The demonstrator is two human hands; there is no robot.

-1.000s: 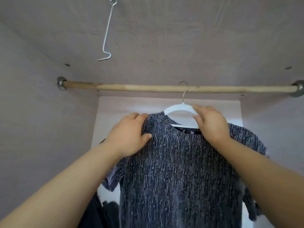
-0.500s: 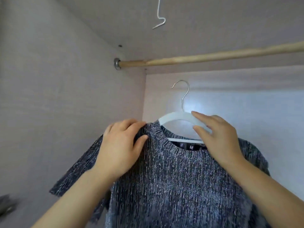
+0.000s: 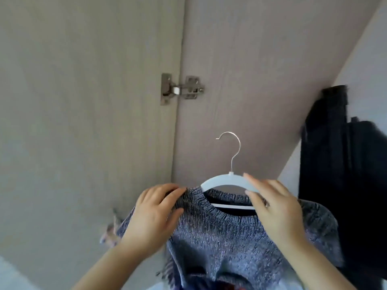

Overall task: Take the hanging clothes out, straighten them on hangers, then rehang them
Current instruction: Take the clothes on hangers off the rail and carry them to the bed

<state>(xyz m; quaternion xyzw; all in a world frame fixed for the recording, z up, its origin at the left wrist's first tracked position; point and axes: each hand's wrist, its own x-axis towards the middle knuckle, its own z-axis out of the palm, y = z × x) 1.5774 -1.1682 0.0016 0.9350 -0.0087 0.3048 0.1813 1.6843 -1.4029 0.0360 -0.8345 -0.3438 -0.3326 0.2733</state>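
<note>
The grey-blue knit shirt is on its white hanger, and the person holds both up in the air, near the camera, in front of the wardrobe side wall. The metal hook of the hanger stands free and catches on nothing, and no rail is in view, so I judge that the first step, taking this piece out, is done. The left hand grips the left shoulder of the shirt just beside the collar, with the fingers curled over the top edge and the thumb on the front of the cloth. The right hand pinches the right arm of the hanger between forefinger and thumb. The collar sits around the hanger but looks a little uneven, and the left sleeve is blurred, so the straightening seems to be only at its beginning. After it, the rehanging of this shirt is left to do. On the right, farther back, dark clothes hang in the wardrobe; whether they are already straightened I cannot tell. A metal hinge joins the door panel on the left to the side wall.
</note>
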